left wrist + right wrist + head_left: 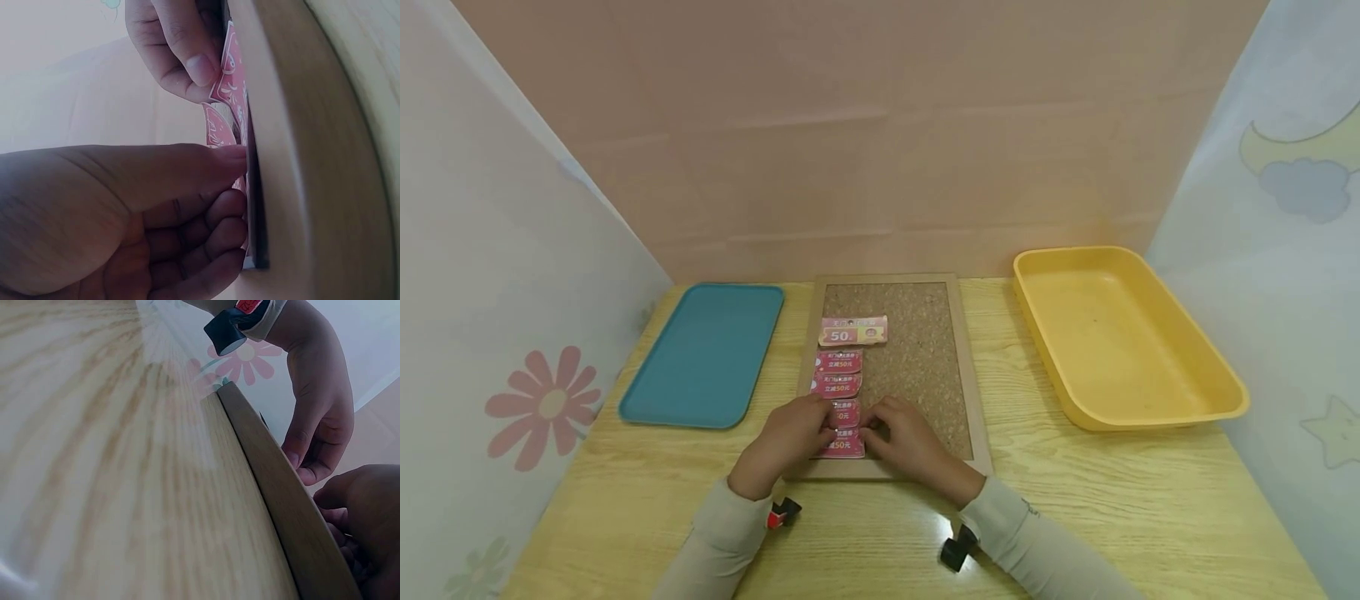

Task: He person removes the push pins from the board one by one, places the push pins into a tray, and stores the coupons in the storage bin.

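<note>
Several pink coupons stand in a column on the left side of a wood-framed corkboard [925,367]. Over the left part of the lowest coupon [844,447] lies the left hand [792,433], its thumb and curled fingers at the paper in the left wrist view. From the other side the right hand [913,442] pinches a coupon's edge between thumb and fingers, near a pink corner [230,78]. In the right wrist view the board's frame edge [275,481] hides the coupons; the left hand [322,406] and right hand [375,519] are close together.
A blue tray [703,354] lies left of the board, and a deep yellow tray [1123,342] stands to its right. Above the pink column is a wider coupon [853,331] marked 50. Pale patterned panels stand at both sides, with a brownish backdrop behind.
</note>
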`<action>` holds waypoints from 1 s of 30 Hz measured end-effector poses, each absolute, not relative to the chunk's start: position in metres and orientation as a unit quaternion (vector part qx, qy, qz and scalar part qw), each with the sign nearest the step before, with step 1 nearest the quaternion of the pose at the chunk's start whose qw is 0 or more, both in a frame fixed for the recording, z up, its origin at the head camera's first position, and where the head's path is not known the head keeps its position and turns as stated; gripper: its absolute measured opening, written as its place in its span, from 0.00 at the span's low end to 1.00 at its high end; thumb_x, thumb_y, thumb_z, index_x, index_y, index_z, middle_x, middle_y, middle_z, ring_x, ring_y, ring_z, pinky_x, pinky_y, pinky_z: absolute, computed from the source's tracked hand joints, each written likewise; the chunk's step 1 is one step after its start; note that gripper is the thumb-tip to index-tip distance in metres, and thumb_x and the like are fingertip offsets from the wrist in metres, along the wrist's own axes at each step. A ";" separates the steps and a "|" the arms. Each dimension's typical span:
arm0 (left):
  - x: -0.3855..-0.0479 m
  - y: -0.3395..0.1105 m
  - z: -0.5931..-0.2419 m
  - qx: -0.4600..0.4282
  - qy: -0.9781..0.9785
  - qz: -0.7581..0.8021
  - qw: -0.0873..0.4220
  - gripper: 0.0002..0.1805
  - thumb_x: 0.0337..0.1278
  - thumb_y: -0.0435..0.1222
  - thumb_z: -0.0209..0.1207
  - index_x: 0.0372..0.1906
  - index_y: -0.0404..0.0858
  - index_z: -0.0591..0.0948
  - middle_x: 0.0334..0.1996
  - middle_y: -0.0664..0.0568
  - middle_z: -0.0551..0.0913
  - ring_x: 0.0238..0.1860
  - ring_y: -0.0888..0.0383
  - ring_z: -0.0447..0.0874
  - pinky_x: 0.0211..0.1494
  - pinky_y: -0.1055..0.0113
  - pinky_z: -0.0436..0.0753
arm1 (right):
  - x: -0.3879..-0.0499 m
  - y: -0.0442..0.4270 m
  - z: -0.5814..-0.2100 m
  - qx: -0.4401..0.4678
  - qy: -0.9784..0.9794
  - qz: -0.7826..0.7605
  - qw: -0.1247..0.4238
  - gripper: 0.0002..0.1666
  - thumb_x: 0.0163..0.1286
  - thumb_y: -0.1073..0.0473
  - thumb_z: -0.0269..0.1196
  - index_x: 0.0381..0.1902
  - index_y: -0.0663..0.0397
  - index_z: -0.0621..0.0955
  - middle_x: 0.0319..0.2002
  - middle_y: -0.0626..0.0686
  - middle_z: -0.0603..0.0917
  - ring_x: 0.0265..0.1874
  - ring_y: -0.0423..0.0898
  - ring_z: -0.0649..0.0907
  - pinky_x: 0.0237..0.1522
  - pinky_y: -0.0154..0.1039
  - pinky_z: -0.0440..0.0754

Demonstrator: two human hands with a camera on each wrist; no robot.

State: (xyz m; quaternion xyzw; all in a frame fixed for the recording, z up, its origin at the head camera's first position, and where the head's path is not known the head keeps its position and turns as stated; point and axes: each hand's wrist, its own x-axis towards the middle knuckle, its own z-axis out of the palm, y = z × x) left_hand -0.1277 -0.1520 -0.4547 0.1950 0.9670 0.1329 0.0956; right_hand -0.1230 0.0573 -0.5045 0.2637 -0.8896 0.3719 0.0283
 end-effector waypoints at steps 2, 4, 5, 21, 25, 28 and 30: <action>-0.128 -0.152 -0.454 0.197 0.967 0.132 0.094 0.09 0.53 0.39 0.69 0.29 0.45 0.79 0.26 0.59 0.73 0.27 0.61 0.69 0.29 0.64 0.73 | -0.123 0.058 -0.505 0.265 -0.889 0.372 0.029 0.04 0.64 0.54 0.68 0.36 0.44 0.84 0.33 0.39 0.78 0.36 0.37 0.75 0.41 0.37 0.74; -0.128 -0.151 -0.454 0.197 0.967 0.130 0.094 0.09 0.53 0.40 0.69 0.29 0.44 0.79 0.26 0.58 0.73 0.27 0.61 0.69 0.29 0.64 0.73 | -0.124 0.058 -0.505 0.265 -0.890 0.370 0.030 0.04 0.64 0.54 0.68 0.36 0.44 0.84 0.33 0.38 0.78 0.36 0.36 0.75 0.40 0.37 0.74; -0.128 -0.151 -0.454 0.196 0.967 0.130 0.095 0.09 0.53 0.40 0.69 0.29 0.44 0.79 0.26 0.58 0.73 0.26 0.61 0.69 0.28 0.64 0.73 | -0.124 0.058 -0.505 0.265 -0.890 0.370 0.031 0.04 0.64 0.54 0.68 0.36 0.44 0.85 0.33 0.38 0.78 0.36 0.36 0.75 0.40 0.37 0.74; -0.128 -0.151 -0.453 0.184 0.966 0.145 0.110 0.07 0.53 0.39 0.69 0.31 0.44 0.81 0.26 0.58 0.74 0.26 0.61 0.69 0.29 0.64 0.73 | -0.124 0.057 -0.500 0.266 -0.891 0.368 0.023 0.04 0.64 0.53 0.67 0.36 0.44 0.84 0.33 0.38 0.78 0.36 0.36 0.76 0.40 0.37 0.74; -0.128 -0.151 -0.451 0.187 0.964 0.151 0.112 0.07 0.53 0.39 0.69 0.30 0.43 0.81 0.26 0.58 0.74 0.26 0.61 0.69 0.29 0.64 0.73 | -0.123 0.057 -0.500 0.266 -0.892 0.365 0.026 0.04 0.65 0.53 0.67 0.36 0.44 0.84 0.33 0.39 0.78 0.35 0.37 0.75 0.39 0.37 0.74; -0.128 -0.152 -0.451 0.186 0.963 0.154 0.116 0.07 0.55 0.38 0.68 0.29 0.44 0.80 0.26 0.58 0.73 0.26 0.61 0.69 0.28 0.64 0.72 | -0.123 0.057 -0.500 0.265 -0.893 0.362 0.025 0.05 0.65 0.52 0.67 0.36 0.44 0.84 0.32 0.38 0.77 0.34 0.36 0.75 0.38 0.36 0.74; -0.127 -0.152 -0.451 0.185 0.963 0.154 0.118 0.07 0.55 0.38 0.68 0.29 0.44 0.80 0.25 0.58 0.73 0.25 0.61 0.68 0.28 0.64 0.71 | -0.122 0.057 -0.501 0.265 -0.894 0.360 0.023 0.05 0.65 0.51 0.67 0.36 0.44 0.84 0.32 0.38 0.77 0.33 0.36 0.74 0.37 0.35 0.74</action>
